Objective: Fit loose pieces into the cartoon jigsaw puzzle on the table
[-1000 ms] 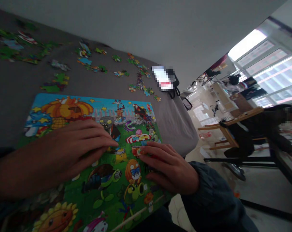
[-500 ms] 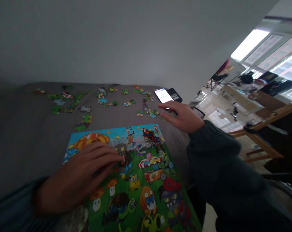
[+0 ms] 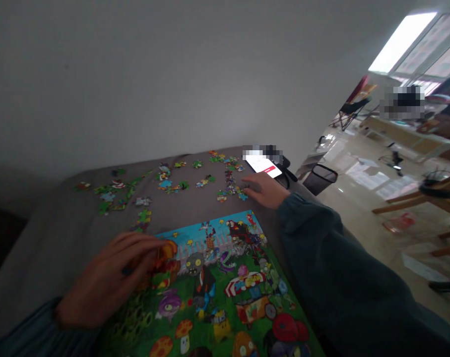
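A printed picture board with cartoon plants and zombies lies in front of me on a grey cloth. My left hand hovers over or rests on the board's left side, its fingers stretched out and slightly bent, and it covers part of the printed pumpkin; I cannot tell whether the fingertips touch. Beyond the board's far edge, my right hand is low over the cloth with thumb and fingers apart, holding nothing visible. Closest to its fingertips is a cluster of jigsaw puzzle pieces. Just behind that hand lies a lit phone.
More jigsaw pieces lie in groups across the cloth: one group at the left, another in the middle. A grey wall rises behind. To the right, past the cloth's edge, are a black-rimmed bin and wooden furniture.
The view has shifted, so the board and pieces sit lower and further right. My left hand has moved left across the board, off the printed zombie. My right hand stays near the pieces by the phone.
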Tool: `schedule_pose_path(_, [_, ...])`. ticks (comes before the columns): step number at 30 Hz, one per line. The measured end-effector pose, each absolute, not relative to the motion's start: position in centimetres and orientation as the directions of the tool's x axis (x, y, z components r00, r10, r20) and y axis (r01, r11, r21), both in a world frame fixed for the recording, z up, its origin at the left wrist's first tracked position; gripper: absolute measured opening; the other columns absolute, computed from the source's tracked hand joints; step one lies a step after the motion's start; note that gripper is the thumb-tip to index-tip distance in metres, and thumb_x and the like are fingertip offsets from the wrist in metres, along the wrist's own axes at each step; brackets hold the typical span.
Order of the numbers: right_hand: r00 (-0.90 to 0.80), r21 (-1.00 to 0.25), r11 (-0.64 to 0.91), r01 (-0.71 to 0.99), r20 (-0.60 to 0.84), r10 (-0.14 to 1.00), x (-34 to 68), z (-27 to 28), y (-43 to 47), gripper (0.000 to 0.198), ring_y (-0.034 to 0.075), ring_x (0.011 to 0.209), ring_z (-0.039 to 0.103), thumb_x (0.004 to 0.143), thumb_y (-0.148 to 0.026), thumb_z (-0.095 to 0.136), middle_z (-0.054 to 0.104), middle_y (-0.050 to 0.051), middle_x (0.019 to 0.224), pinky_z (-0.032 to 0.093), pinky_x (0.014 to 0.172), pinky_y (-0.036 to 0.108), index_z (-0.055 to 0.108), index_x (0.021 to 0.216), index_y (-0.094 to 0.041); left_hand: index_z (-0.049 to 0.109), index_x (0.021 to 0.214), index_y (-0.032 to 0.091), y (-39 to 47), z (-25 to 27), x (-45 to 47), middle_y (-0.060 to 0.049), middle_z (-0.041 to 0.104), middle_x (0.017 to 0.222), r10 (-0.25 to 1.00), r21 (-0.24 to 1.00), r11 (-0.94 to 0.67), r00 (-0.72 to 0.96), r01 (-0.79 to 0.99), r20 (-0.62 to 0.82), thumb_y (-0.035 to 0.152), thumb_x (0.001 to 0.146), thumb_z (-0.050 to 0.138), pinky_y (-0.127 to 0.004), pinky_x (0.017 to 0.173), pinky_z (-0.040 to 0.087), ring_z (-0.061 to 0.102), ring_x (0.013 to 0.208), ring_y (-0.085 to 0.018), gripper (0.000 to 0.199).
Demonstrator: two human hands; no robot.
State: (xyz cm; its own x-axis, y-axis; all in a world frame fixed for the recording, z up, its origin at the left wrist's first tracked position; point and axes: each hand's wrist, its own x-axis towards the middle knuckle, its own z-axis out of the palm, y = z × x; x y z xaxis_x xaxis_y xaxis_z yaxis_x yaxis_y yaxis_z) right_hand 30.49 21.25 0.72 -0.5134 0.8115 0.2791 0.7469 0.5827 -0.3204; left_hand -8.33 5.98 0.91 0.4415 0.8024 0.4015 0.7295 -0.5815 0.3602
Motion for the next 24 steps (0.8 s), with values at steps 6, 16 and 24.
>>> schedule_pose_path(6, [-0.602, -0.292, 0.640, 0.710, 0.219, 0.768, 28.8, -0.1, 21.4, 0.031, 0.027, 0.120, 0.061, 0.095, -0.027, 0.063, 0.071, 0.012, 0.125, 0.045, 0.108, 0.045, 0.071, 0.122, -0.016, 0.074, 0.106, 0.030, 8.4, 0.4, -11.5, -0.006, 0.077, 0.109, 0.911, 0.207, -0.378, 0.324, 0.902, 0.255, 0.049, 0.096, 0.039, -0.041, 0.092, 0.059, 0.072, 0.103, -0.026, 0.041])
schedule_pose_path(16, [-0.575, -0.337, 0.612, 0.715, 0.215, 0.790, 28.5, -0.4, 21.0, 0.031, 0.028, 0.116, 0.058, 0.096, -0.026, 0.059, 0.070, 0.011, 0.124, 0.042, 0.105, 0.046, 0.072, 0.123, -0.017, 0.069, 0.121, 0.023, 19.8, 9.3, -7.5, -0.010, 0.068, 0.130, 0.869, -0.109, -0.493, 0.495, 0.863, -0.012, 0.036, 0.091, 0.049, -0.047, 0.108, 0.045, 0.060, 0.121, -0.028, 0.039])
schedule_pose_path(24, [-0.562, -0.357, 0.599, 0.717, 0.213, 0.800, 28.5, -0.7, 21.2, 0.031, 0.028, 0.119, 0.054, 0.096, -0.026, 0.059, 0.068, 0.010, 0.126, 0.041, 0.103, 0.043, 0.073, 0.123, -0.018, 0.058, 0.132, 0.017, 31.9, 8.4, 3.8, -0.012, 0.059, 0.135, 0.878, -0.239, -0.459, 0.477, 0.855, 0.020, 0.036, 0.097, 0.064, -0.051, 0.097, 0.054, 0.062, 0.116, -0.028, 0.040])
